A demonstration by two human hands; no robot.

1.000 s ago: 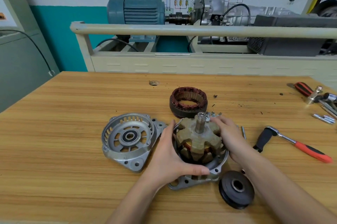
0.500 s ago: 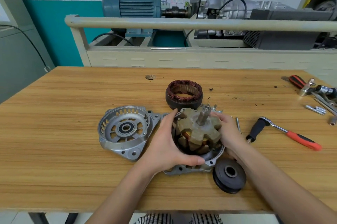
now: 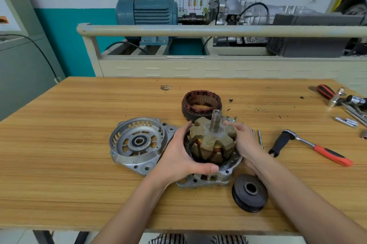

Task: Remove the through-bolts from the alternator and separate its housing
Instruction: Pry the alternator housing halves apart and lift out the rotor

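Note:
The claw-pole rotor (image 3: 212, 144) with its upright shaft stands tilted in the rear housing half (image 3: 206, 179) near the table's front middle. My left hand (image 3: 180, 158) grips the rotor's left side, thumb curled along its front. My right hand (image 3: 245, 142) grips its right side. The front housing half (image 3: 137, 144), silver with a bearing in its centre, lies apart to the left. Behind the rotor sits the copper-wound stator (image 3: 201, 104). Loose through-bolts (image 3: 260, 138) lie just right of my right hand.
A black pulley (image 3: 250, 192) lies at the front right. A ratchet with a red handle (image 3: 309, 147) lies to the right, and more tools (image 3: 341, 102) are at the far right edge. A beige railing and motor stand rise behind the wooden table (image 3: 59, 144).
Both hands keep their hold on the rotor, which has tilted slightly in the rear housing half. The camera has shifted a little; the other parts lie where they were.

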